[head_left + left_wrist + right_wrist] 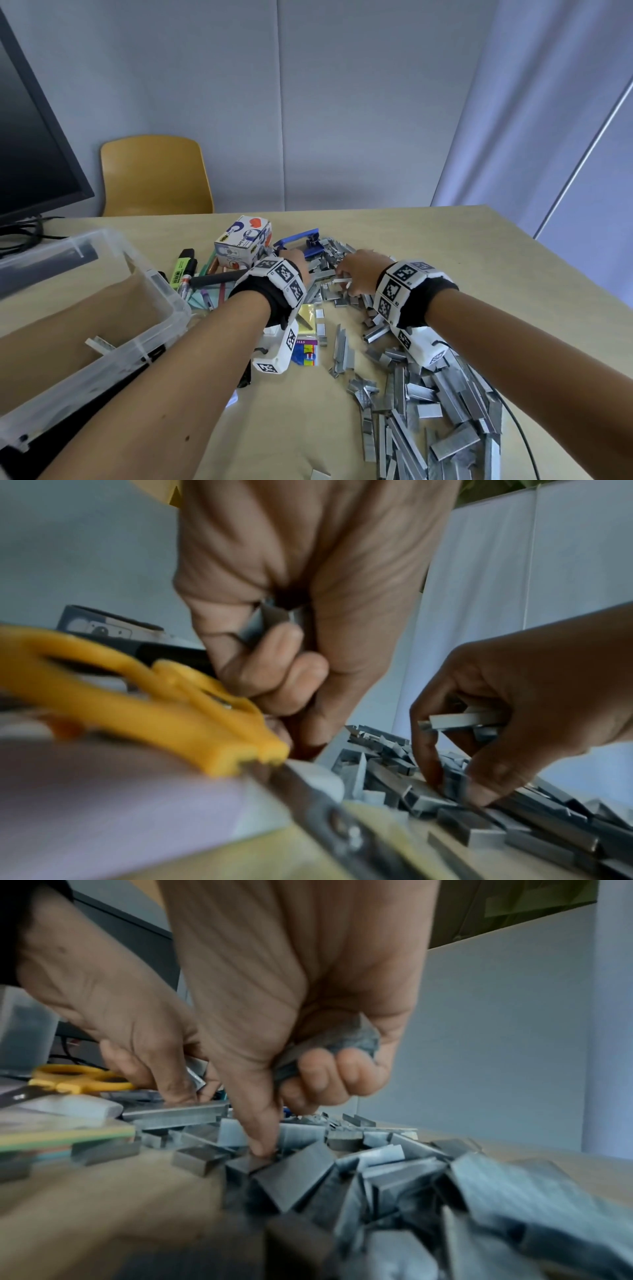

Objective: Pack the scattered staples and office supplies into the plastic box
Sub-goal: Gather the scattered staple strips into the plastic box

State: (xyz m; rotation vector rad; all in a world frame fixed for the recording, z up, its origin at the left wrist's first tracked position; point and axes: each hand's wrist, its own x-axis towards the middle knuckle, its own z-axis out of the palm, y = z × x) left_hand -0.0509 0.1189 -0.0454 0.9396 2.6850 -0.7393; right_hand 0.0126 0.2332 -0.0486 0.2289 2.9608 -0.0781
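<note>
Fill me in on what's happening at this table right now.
A person is gathering loose staple strips off the table with both hands. The left hand grips a few strips in its curled fingers; the right hand holds a bunch in its palm while reaching into the pile for more. The clear plastic box sits open at the left, with only a strip or so visible inside. Yellow scissors, pens and sticky notes still lie out.

Both hands [298,262] [359,274] curled, fingers down.

Plastic box [150,329] sat at tabletop [428,240] left edge; staples [428,404] spread right; scissors [143,696] between them.
</note>
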